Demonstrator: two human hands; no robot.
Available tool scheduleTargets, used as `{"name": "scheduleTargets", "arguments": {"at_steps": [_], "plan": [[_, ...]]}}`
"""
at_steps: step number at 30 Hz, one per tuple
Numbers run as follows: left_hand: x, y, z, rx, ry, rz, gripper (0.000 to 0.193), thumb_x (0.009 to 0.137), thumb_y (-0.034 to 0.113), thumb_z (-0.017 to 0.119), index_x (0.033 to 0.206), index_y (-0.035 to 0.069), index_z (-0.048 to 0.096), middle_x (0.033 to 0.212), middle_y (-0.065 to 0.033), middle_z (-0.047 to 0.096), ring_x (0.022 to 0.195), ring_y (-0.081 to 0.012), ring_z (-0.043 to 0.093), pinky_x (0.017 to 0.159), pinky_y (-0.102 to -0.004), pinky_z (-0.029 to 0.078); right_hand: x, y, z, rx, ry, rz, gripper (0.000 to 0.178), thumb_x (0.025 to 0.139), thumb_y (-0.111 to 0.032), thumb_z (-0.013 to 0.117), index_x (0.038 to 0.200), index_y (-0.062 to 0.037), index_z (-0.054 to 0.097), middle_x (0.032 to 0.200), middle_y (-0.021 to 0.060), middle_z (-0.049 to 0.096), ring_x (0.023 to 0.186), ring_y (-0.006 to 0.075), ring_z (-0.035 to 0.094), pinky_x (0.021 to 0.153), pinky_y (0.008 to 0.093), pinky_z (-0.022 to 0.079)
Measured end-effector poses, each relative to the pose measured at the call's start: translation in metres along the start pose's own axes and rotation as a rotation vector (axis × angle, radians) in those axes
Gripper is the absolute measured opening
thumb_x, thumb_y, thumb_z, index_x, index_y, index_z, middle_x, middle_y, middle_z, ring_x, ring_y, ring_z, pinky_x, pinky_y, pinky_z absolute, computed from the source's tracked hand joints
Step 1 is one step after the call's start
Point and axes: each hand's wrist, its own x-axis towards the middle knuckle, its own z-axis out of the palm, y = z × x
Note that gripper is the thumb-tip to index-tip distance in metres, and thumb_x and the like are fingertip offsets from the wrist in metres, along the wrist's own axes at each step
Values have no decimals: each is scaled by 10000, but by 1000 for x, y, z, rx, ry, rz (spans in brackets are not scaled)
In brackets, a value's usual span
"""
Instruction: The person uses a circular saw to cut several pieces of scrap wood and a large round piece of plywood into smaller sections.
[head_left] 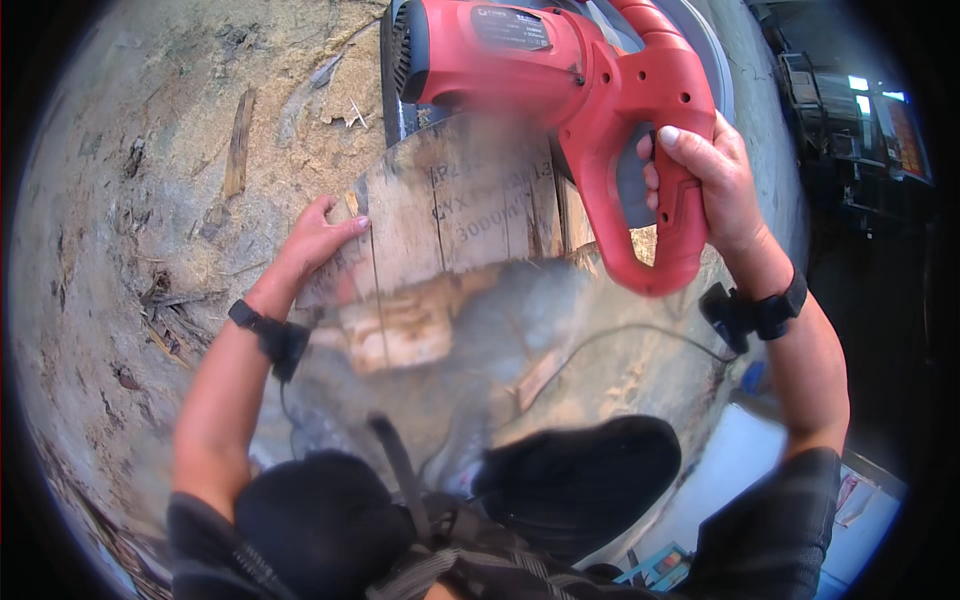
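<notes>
A red power saw (520, 75), which looks like a chop saw, stands at the far middle, with a dark vented motor end at its left. My right hand (715, 180) is wrapped round the saw's red loop handle, thumb on top and fingers curled through the opening near the grey inner grip. Beneath the saw lies a pale wooden board (410, 230) with dark stamped markings and several lengthwise seams. My left hand (325, 235) grips the board's left edge, its thumb on the top face. The saw body hides the board's far right part; the blade edge is hidden too.
Sawdust (290, 60) and wood scraps cover the dirty floor at the left, with a narrow wood strip (239, 145) among them. A shorter wood piece (395, 328) lies nearer me. A thin cable (630, 330) curves at the right. Dark shelving (800, 75) stands far right.
</notes>
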Motion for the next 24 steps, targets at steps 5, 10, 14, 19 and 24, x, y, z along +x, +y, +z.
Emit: {"name": "scheduleTargets", "arguments": {"at_steps": [5, 10, 14, 19, 24], "plan": [[-16, -8, -9, 45, -47, -22, 470, 756, 119, 694, 1118, -60, 454, 965, -135, 608, 835, -161, 599, 728, -286, 495, 16, -44, -16, -59, -38, 36, 234, 818, -182, 564, 957, 1, 521, 740, 65, 587, 546, 104, 555, 442, 239, 503], [-30, 17, 18, 68, -55, -59, 454, 756, 153, 665, 1128, -30, 481, 969, -118, 607, 826, -167, 597, 754, -286, 484, 31, -70, -34, -47, -146, 108, 327, 858, -232, 520, 1071, 9, 463, 778, 95, 599, 526, 94, 583, 441, 179, 532], [-18, 9, 36, 56, -41, -95, 370, 767, 132, 646, 1074, -28, 516, 883, -93, 625, 759, -146, 599, 699, -275, 484, 27, -84, -18, -186, -50, 42, 338, 855, -244, 525, 1078, 1, 454, 772, 91, 596, 523, 89, 580, 438, 173, 528], [2, 5, 58, 28, -136, -19, 270, 786, 120, 621, 1002, -25, 549, 803, -68, 626, 649, -127, 592, 599, -268, 480, 25, -80, -17, -189, -18, 28, 333, 855, -241, 522, 1071, 4, 459, 763, 89, 596, 520, 86, 582, 428, 174, 523], [19, 8, 72, 26, -167, -26, 244, 794, 96, 608, 1000, -21, 549, 792, -65, 623, 615, -123, 590, 550, -253, 482, 23, -75, -17, -130, -15, 79, 286, 858, -216, 511, 994, 35, 509, 737, 87, 609, 515, 102, 593, 423, 181, 522]]}}
